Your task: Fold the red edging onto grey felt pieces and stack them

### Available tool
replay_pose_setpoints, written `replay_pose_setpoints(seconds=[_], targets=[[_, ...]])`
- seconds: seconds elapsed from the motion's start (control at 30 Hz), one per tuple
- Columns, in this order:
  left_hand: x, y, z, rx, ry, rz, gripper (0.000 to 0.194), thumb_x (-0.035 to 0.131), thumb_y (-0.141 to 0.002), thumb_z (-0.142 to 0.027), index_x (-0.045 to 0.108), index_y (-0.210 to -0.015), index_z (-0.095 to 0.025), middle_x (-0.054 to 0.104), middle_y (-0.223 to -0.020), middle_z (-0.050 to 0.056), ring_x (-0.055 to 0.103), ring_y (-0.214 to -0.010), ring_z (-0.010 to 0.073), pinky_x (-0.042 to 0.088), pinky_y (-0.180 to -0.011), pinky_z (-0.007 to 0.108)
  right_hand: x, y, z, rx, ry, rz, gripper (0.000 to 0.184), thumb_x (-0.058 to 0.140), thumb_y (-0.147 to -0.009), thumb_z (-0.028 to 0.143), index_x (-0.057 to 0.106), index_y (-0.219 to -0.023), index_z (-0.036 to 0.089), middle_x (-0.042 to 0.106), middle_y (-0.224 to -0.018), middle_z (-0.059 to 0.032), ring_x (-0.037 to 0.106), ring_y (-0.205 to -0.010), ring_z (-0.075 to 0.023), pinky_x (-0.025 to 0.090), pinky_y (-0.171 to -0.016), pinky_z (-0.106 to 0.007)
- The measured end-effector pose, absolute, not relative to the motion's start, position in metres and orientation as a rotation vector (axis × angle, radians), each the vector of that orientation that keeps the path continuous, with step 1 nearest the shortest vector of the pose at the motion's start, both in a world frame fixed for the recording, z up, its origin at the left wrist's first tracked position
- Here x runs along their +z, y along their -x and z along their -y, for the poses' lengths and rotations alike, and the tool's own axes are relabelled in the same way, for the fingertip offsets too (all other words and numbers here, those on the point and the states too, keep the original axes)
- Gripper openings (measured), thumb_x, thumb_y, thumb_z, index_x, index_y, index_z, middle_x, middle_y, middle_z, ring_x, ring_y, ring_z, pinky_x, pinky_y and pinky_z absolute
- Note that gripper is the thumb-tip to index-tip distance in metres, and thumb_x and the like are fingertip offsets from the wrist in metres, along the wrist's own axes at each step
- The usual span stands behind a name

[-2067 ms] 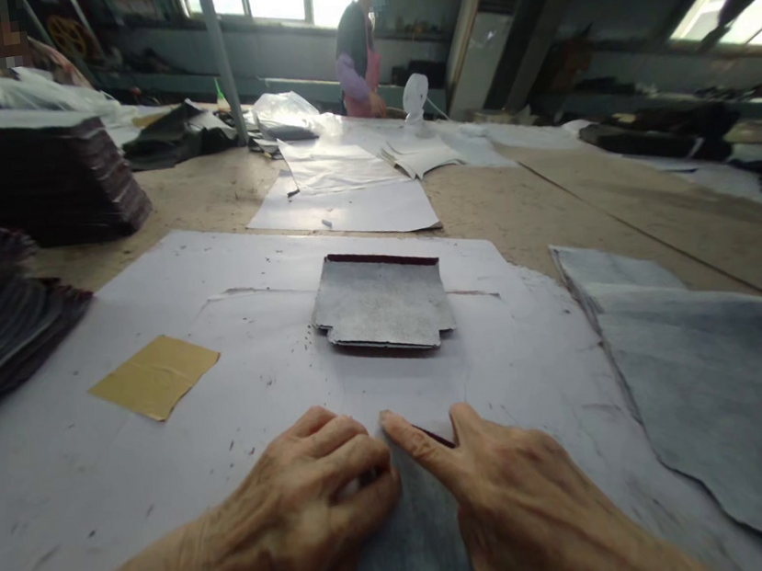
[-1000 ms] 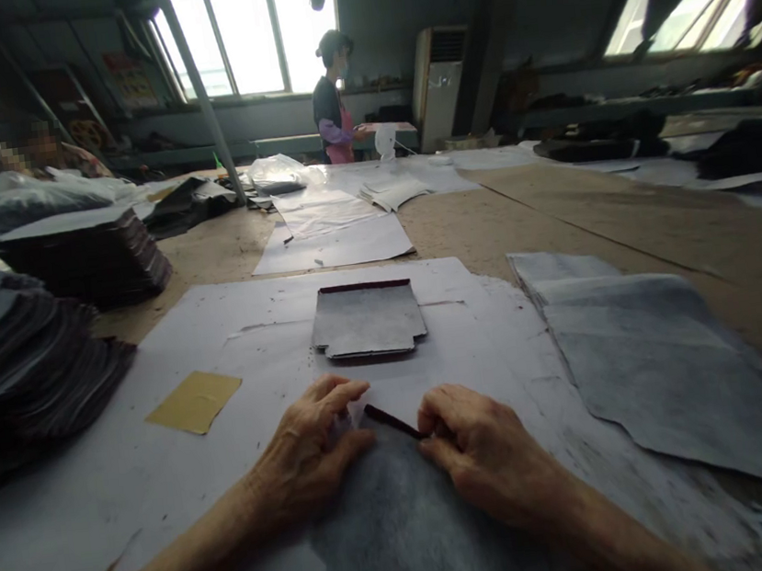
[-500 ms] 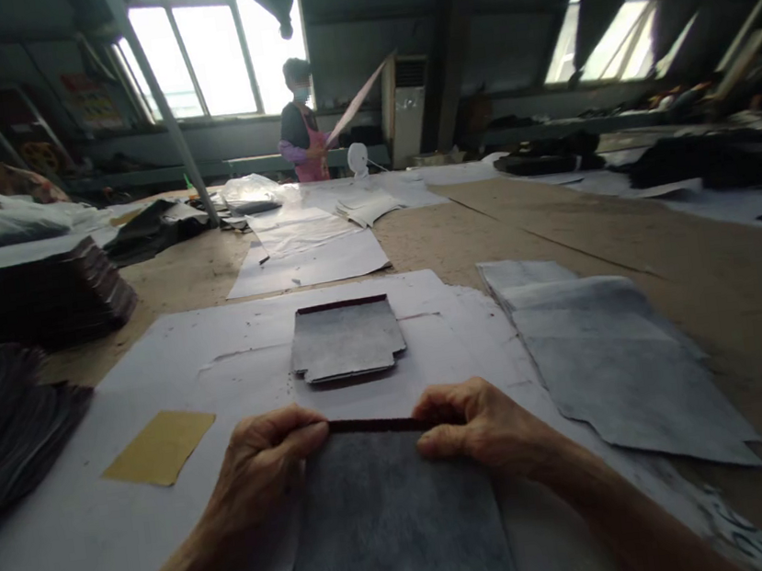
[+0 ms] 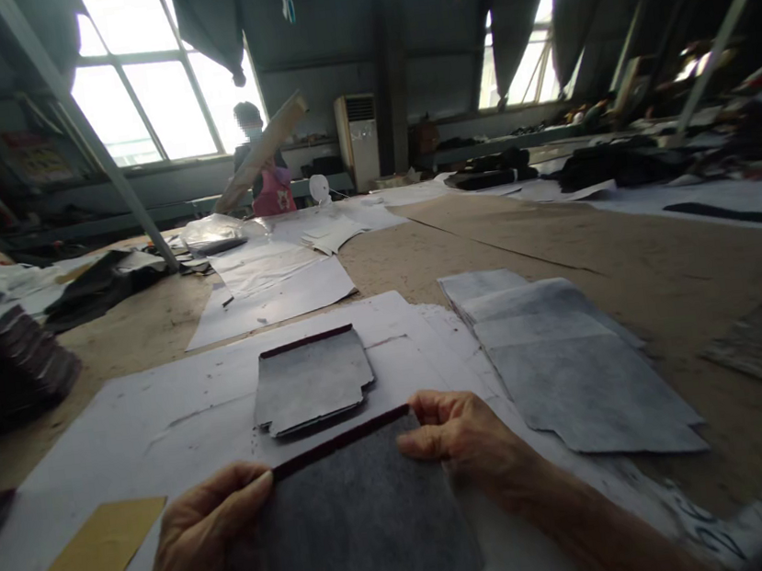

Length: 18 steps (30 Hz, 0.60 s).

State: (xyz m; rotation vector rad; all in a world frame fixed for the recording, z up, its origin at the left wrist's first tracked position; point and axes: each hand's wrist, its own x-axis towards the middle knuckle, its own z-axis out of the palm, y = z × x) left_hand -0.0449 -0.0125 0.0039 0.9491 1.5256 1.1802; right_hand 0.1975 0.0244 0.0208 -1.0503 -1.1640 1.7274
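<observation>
A grey sheet with a dark folded top edge point(image 4: 361, 519) is held between my two hands. My left hand point(image 4: 208, 520) pinches its upper left corner, thumb on top. At the upper right corner my right hand point(image 4: 461, 433) grips it between thumb and fingers. The sheet's lower end runs out of the picture. Just beyond it, a similar grey piece with a dark folded edge and notched lower corners point(image 4: 315, 382) lies flat on white paper point(image 4: 185, 384). To the left of my left hand is a tan paper piece point(image 4: 94, 554).
Grey cut sheets point(image 4: 563, 356) lie overlapping to the right. A dark stack point(image 4: 9, 368) stands at the left. Farther back are white sheets point(image 4: 276, 284), a plastic bag point(image 4: 212, 234) and a slanted pole point(image 4: 85, 136). Across the table a person point(image 4: 269, 183) handles a long pale sheet.
The held sheet has tilted, its left corner now lower than its right, and my hands are slightly farther apart. The view has swung right. The person's pale sheet has changed position.
</observation>
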Motion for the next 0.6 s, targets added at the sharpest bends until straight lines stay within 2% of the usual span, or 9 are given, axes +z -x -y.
replay_pose_setpoints(seconds=[0.13, 0.23, 0.3, 0.4, 0.6], targets=[[0.0027, 0.0452, 0.0121, 1.151, -0.871, -1.487, 0.031, 0.073, -0.057, -0.044, 0.063, -0.07, -0.018, 0.05, -0.05, -0.004, 0.042, -0.042, 0.0076, 0.031, -0.039, 0.014, 0.0221, -0.1975, -0.0252, 1.695, 1.068, 1.161, 0.019, 0.068, -0.062, 0.028, 0.056, -0.066, 0.014, 0.051, -0.059, 0.0034, 0.046, -0.055, -0.0082, 0.035, -0.056, -0.021], [0.0017, 0.0474, 0.0112, 1.148, -0.909, -1.489, 0.031, 0.073, -0.057, -0.045, 0.064, -0.071, -0.019, 0.053, -0.052, -0.004, 0.045, -0.045, 0.0097, 0.034, -0.04, 0.016, 0.0228, -0.1979, -0.0263, 1.66, 1.08, 1.157, 0.028, 0.062, -0.07, 0.039, 0.051, -0.061, 0.014, 0.045, -0.055, 0.0043, 0.039, -0.05, -0.0067, 0.031, -0.051, -0.021], [0.0015, 0.0485, 0.0111, 1.148, -0.917, -1.475, 0.03, 0.073, -0.058, -0.044, 0.064, -0.071, -0.019, 0.054, -0.053, -0.004, 0.046, -0.046, 0.0097, 0.035, -0.042, 0.015, 0.0236, -0.198, -0.0263, 1.659, 1.085, 1.157, 0.03, 0.059, -0.071, 0.042, 0.051, -0.062, 0.014, 0.046, -0.057, 0.0033, 0.04, -0.051, -0.0073, 0.032, -0.052, -0.021], [0.0016, 0.0483, 0.0111, 1.132, -0.899, -1.449, 0.03, 0.072, -0.06, -0.044, 0.064, -0.074, -0.018, 0.054, -0.054, -0.004, 0.046, -0.046, 0.009, 0.034, -0.042, 0.015, 0.0248, -0.1971, -0.0254, 1.634, 1.111, 1.176, 0.023, 0.064, -0.066, 0.035, 0.055, -0.066, 0.014, 0.051, -0.06, 0.0026, 0.043, -0.053, -0.0075, 0.034, -0.054, -0.021], [-0.0002, 0.0512, 0.0069, 1.143, -0.905, -1.457, 0.044, 0.072, -0.059, -0.047, 0.065, -0.087, -0.014, 0.058, -0.058, 0.0, 0.05, -0.051, 0.0112, 0.037, -0.046, 0.017, 0.02, -0.1957, -0.0262, 1.516, 1.171, 1.241, 0.022, 0.062, -0.063, 0.035, 0.055, -0.071, 0.015, 0.054, -0.06, 0.001, 0.048, -0.052, -0.0107, 0.037, -0.051, -0.022]])
